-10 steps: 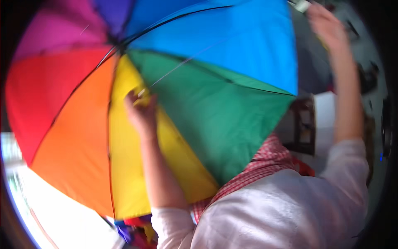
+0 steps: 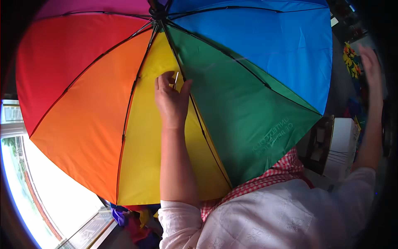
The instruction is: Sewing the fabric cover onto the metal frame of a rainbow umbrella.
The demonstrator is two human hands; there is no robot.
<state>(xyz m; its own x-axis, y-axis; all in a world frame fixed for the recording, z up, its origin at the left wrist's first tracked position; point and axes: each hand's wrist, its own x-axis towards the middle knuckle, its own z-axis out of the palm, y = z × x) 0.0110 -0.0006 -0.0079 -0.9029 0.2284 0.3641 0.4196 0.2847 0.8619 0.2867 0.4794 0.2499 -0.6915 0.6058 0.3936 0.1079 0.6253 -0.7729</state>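
Note:
An open rainbow-coloured umbrella [image 2: 219, 99] fills most of the view, with its inside, black ribs and dark hub [image 2: 158, 12] showing. My left hand [image 2: 172, 101] is in front of the yellow panel, close to the rib between yellow and green. Its fingers are curled, and a thin silvery needle-like piece [image 2: 176, 81] shows between them and the thumb. From near there a faint thread [image 2: 257, 58] runs across the green and blue panels to the right. Beyond the canopy's right edge my right hand [image 2: 371, 64] is raised, smeared by motion; whether it holds anything is unclear.
A white box-like thing [image 2: 338, 145] stands at the right, below yellow and red scraps [image 2: 351, 60]. Crumpled coloured cloth [image 2: 141, 226] lies under the canopy's lower edge. At the left is a bright window [image 2: 54, 186]. A red-checked apron [image 2: 269, 174] covers my front.
The umbrella and both hands appear shifted right in view, and the hub shows closer. My right hand sits lower and farther right; the white thing by it before no longer shows there.

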